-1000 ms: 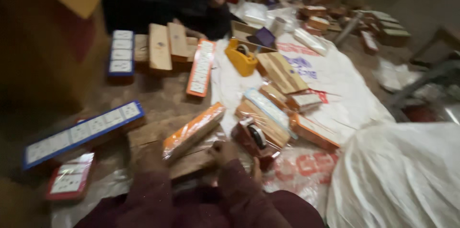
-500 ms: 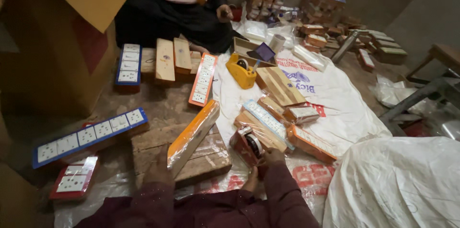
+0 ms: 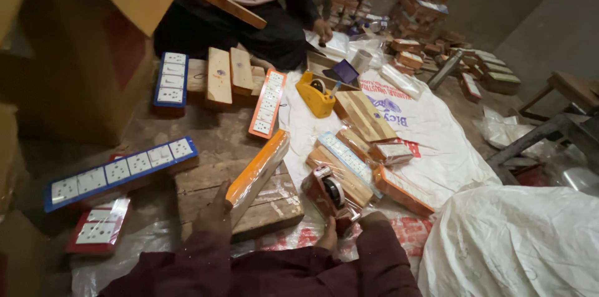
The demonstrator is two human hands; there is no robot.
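My left hand [image 3: 214,214] grips the near end of a long orange-edged switch board wrapped in clear plastic [image 3: 257,173], which rests tilted on a wooden block [image 3: 268,204]. My right hand [image 3: 329,236] holds a red tape dispenser [image 3: 327,193] by its near end, just right of the block. Both sleeves are dark maroon.
Another person sits opposite, holding a wooden board [image 3: 232,5]. A large cardboard box [image 3: 87,47] stands at left. Blue-edged board [image 3: 118,172], red-edged board [image 3: 100,232], orange-edged board [image 3: 268,103], yellow tape dispenser [image 3: 315,94] and wooden boards lie around. White sacks [image 3: 518,247] cover the right.
The wrapped orange board has been tipped up onto its edge on the block. My right hand stays on the red dispenser. The view has lifted, showing the other person.
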